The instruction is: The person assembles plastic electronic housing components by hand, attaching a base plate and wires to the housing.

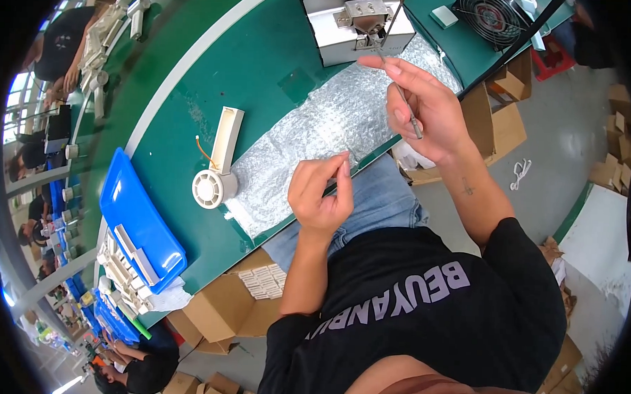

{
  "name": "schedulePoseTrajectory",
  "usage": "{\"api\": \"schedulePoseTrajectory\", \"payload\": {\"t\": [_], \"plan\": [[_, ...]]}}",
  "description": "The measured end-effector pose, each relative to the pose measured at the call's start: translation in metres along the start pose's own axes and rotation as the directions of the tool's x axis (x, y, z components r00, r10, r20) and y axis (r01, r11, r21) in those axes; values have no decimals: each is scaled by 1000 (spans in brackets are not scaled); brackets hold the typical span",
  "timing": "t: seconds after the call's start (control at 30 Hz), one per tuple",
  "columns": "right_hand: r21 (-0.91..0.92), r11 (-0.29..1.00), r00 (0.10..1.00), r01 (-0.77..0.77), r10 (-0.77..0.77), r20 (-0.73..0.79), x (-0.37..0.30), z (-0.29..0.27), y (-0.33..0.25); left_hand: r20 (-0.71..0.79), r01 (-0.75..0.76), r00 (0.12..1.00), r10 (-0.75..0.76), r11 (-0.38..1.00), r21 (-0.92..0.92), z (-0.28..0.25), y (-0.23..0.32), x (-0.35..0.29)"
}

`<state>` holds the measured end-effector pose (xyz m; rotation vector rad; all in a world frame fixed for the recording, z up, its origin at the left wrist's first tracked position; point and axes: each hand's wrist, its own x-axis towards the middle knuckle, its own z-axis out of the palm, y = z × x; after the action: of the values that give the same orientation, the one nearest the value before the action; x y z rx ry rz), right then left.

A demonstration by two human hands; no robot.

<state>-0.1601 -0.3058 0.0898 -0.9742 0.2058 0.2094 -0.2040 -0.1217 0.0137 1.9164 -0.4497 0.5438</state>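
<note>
My right hand (429, 112) is closed round a slim metal rod-like tool (402, 96), whose far end points at a white metal box with a silver bracket (367, 22) on the bench. Whether the tool touches the box I cannot tell. My left hand (320, 190) is held over the bench's near edge, thumb and forefinger pinched together. Anything between those fingertips is too small to make out. Under both hands lies a sheet of clear bubble wrap (307, 138). Left of it rests a white plastic part with a round slotted head (215, 188), a long channel-shaped handle (226, 140) and orange wires.
A blue tray (138, 211) with white strips lies at the left, near piled white parts (121, 277). A black fan (492, 19) stands at the far right. Cardboard boxes (221, 308) sit below the green bench (172, 115). Other people work at the left.
</note>
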Motion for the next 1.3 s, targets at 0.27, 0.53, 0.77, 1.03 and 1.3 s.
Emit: {"api": "schedulePoseTrajectory", "payload": {"t": [0.27,0.53,0.77,1.03,1.3], "plan": [[108,994,996,-13,3,94,3,-13,-2,-9,-7,1000,7,999,-32,-2,-3,-1],[16,999,961,-45,39,275,11,-42,-7,-11,-27,1000,26,999,-38,-2,-4,-1],[-31,993,957,-112,116,268,16,-53,-24,5,-44,999,45,999,-29,-2,-3,0],[-69,990,923,-120,137,359,27,-70,-25,24,-90,996,89,996,20,2,-5,1],[-57,989,940,-138,149,307,35,-79,-20,35,-86,996,85,995,58,2,-4,-1]]}}
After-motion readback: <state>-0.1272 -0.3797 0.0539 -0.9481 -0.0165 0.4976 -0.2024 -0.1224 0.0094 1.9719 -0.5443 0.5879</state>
